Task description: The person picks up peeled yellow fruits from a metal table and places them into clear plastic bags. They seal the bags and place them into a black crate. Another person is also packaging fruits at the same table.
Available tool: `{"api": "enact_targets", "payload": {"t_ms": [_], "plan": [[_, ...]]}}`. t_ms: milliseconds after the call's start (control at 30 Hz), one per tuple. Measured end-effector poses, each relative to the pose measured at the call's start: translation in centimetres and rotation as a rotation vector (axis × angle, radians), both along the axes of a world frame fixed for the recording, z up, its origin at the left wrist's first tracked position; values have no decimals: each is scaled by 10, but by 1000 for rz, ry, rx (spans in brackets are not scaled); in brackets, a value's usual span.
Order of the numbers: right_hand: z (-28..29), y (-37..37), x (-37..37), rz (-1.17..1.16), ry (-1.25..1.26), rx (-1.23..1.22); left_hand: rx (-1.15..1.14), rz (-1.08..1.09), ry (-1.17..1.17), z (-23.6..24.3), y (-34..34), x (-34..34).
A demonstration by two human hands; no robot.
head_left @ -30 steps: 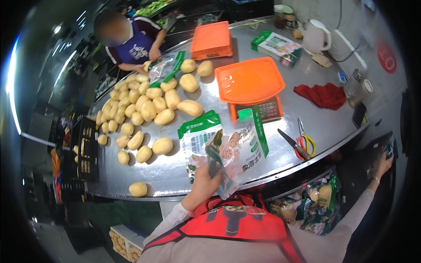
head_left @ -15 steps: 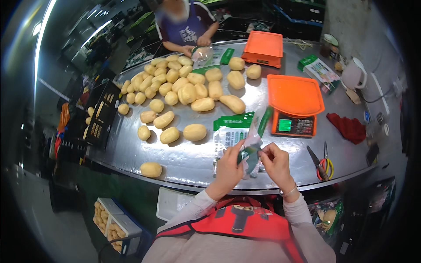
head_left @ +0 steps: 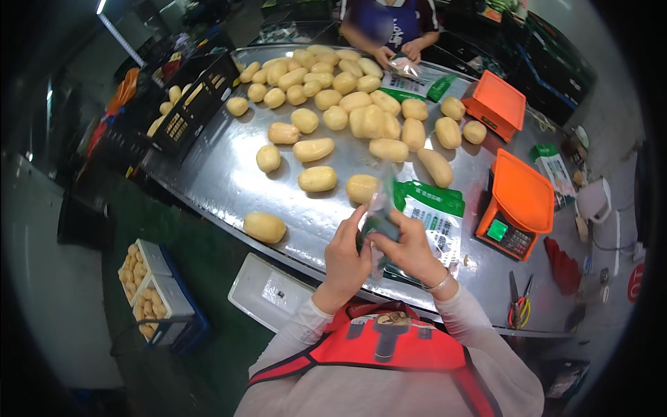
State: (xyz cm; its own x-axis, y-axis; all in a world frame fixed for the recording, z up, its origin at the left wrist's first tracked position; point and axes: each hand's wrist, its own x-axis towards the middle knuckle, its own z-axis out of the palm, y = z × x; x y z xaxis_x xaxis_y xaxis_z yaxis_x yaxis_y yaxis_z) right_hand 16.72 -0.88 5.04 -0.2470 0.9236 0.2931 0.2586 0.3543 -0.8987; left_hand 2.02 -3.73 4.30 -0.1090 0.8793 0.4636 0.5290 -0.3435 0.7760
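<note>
Both hands are closed on a thin plastic bag, partly transparent with dark green panels, held over the table's near edge. My left hand grips its left side. With thumb and fingers pinched, my right hand holds its right side, close to the left. The bag's upper part is blurred, and my fingers hide much of the rest. Just right of my hands lies a stack of green and white bags. Potatoes lie beyond, the nearest potato just behind the held bag and another potato to the left.
A potato pile covers the far middle of the metal table. Two orange scales, scissors, a knife and a red cloth are at right. Across stands a co-worker handling a bag. Crates flank the left.
My view has turned, so the table's contents appear shifted and tilted. My hands have come closer together, and the bag that stood up tall between them is now lower and more bunched.
</note>
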Motion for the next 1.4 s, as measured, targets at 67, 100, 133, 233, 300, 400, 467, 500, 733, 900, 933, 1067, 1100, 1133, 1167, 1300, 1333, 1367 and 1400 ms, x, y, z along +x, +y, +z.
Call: {"api": "enact_targets", "payload": {"t_ms": [67,100,133,233,300,400,467,500,733,900,933,1067,1100,1133,1167,1300,1333,1367,1400], "plan": [[-15,3,13,-70,-147,5,-75,44,-97,-15,2,-11],[-22,3,22,-117,-183,-42,-98,83,-136,-23,5,-20],[-25,3,27,-166,-219,-88,-120,121,-175,-27,8,-26],[-28,8,22,-145,-132,176,199,79,6,3,7,-14],[-29,11,21,-109,-322,464,363,-102,168,23,-8,-9],[-88,15,35,-40,-472,177,499,-368,187,50,-9,-1],[-143,16,33,-4,-355,-284,94,-192,373,-14,5,14],[-144,0,24,-149,-157,-626,-14,-185,426,-49,3,1],[-153,13,-10,26,132,-638,138,-181,409,-25,1,-24],[-162,48,-31,365,60,-594,13,-75,481,-58,11,-60],[-147,55,-30,448,-8,-663,12,-13,482,-67,12,-75],[-113,115,-5,371,-280,-396,-9,151,476,-72,20,-117],[-126,136,0,152,-343,-310,-3,167,473,-67,27,-118],[-145,154,2,-66,-401,-223,2,164,454,-63,33,-118],[-155,169,4,-93,-491,-156,4,164,435,-61,37,-116],[-178,189,-1,-22,-604,-159,12,211,402,-60,48,-126],[-181,188,-3,34,-571,-227,4,210,399,-58,52,-131],[-164,184,-12,78,-640,-302,-15,223,391,-56,54,-136],[-148,176,-20,96,-765,-275,-32,231,385,-54,56,-141]]}}
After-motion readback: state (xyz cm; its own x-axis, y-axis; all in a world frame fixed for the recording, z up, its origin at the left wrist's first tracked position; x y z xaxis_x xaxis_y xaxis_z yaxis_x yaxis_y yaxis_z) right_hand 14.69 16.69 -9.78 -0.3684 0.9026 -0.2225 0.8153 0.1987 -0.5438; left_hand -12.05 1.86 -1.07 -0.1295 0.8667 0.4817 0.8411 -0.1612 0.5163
